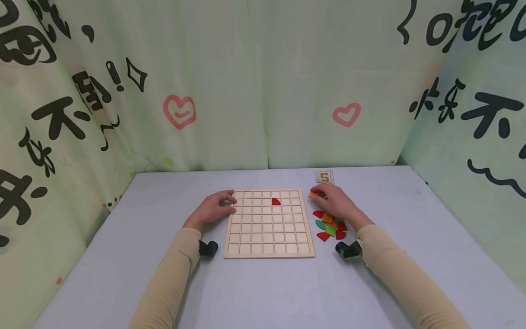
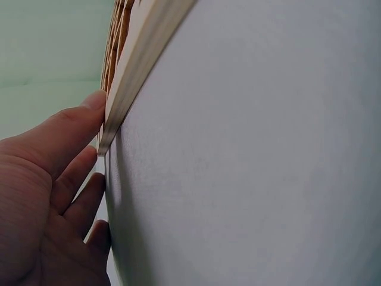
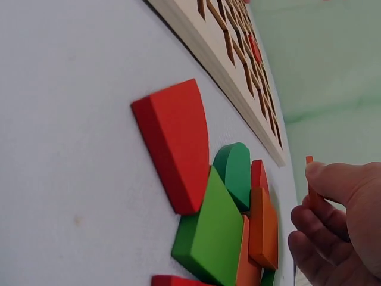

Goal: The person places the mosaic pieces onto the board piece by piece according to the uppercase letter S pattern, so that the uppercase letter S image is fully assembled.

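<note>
— Where is the orange piece (image 1: pixel 312 194) held?
— At the board's (image 1: pixel 269 256) two o'clock, pinched by the right grip (image 1: pixel 334 201); its ten-o'clock edge is touched by the loose, unclenched left grip (image 1: pixel 211 209), presumably for steadying.

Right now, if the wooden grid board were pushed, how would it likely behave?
The board probably slides rather than tips: it lies flat on the table. Its straight, thick edge suggests stiffness. The red piece in one cell would likely ride along.
</note>
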Available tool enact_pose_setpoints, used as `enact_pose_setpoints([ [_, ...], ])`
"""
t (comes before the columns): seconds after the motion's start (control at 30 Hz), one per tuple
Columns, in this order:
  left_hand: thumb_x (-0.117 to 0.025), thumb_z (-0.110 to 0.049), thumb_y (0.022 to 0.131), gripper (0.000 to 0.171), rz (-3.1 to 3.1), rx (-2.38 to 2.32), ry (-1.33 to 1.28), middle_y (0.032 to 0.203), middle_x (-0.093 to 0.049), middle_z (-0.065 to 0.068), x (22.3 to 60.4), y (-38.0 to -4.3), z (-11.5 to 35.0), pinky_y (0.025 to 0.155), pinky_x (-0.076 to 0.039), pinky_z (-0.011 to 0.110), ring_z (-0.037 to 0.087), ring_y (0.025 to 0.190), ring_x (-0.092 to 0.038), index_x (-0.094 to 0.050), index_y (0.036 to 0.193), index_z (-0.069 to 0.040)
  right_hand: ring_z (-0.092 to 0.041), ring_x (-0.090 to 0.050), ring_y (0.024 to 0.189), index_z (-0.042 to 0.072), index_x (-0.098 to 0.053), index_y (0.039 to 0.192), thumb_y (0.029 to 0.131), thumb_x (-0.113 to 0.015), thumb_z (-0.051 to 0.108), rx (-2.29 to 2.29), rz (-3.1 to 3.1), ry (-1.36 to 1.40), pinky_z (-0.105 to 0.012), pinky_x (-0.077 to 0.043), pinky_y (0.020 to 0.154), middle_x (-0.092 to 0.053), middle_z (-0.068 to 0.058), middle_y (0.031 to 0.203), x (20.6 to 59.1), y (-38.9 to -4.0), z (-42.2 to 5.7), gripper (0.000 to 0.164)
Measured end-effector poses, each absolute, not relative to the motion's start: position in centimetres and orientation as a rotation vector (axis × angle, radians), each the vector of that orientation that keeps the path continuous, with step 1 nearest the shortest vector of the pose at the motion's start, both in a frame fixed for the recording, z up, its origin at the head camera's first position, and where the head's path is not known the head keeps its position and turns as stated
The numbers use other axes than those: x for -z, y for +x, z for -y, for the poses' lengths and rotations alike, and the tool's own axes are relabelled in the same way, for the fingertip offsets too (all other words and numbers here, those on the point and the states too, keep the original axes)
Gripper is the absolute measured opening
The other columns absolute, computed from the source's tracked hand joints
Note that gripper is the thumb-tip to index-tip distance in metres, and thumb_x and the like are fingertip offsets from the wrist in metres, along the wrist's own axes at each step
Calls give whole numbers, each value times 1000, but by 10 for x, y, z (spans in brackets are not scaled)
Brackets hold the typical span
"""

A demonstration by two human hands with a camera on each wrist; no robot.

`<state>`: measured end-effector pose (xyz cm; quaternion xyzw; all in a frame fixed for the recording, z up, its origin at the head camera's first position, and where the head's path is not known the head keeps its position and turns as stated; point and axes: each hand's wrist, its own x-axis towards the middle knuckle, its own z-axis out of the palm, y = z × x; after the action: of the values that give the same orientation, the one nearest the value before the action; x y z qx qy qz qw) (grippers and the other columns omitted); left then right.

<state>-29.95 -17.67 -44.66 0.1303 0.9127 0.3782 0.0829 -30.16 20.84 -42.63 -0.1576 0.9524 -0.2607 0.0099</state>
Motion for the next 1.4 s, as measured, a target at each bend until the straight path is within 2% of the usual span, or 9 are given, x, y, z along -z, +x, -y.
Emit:
enact_pose_setpoints([
  [0.27,-71,-18,93,26,-2729,-1119,376,158,-43,9,446,-299,176,125,-24,49,33,152,-29,-69,116,-6,-32,-59,108,-2,-63,128,99,-62,17,817,-2968,-525,-48,-55,97,-65,-18,119,422,-302,-201,34],
  [0.5,-71,-17,92,26,-2723,-1134,375,158,-44,9,446,-297,176,125,-24,50,34,151,-29,-69,115,-6,-31,-57,110,-1,-61,132,99,-63,14,860,-2959,-518,-48,-54,99,-64,-18,124,416,-300,-192,36],
  [0.97,-71,-17,92,25,-2735,-1127,402,157,-44,11,446,-298,176,124,-25,51,35,150,-30,-69,114,-5,-31,-60,110,-1,-65,128,98,-65,14,917,-2930,-626,-47,-54,100,-62,-18,122,408,-300,-162,33],
  [1.4,-71,-17,93,26,-2739,-1135,408,157,-43,12,445,-299,176,124,-25,51,36,151,-30,-69,115,-5,-27,-63,106,0,-67,124,98,-65,15,863,-2865,-843,-43,-55,95,-65,-14,116,403,-304,-134,30],
])
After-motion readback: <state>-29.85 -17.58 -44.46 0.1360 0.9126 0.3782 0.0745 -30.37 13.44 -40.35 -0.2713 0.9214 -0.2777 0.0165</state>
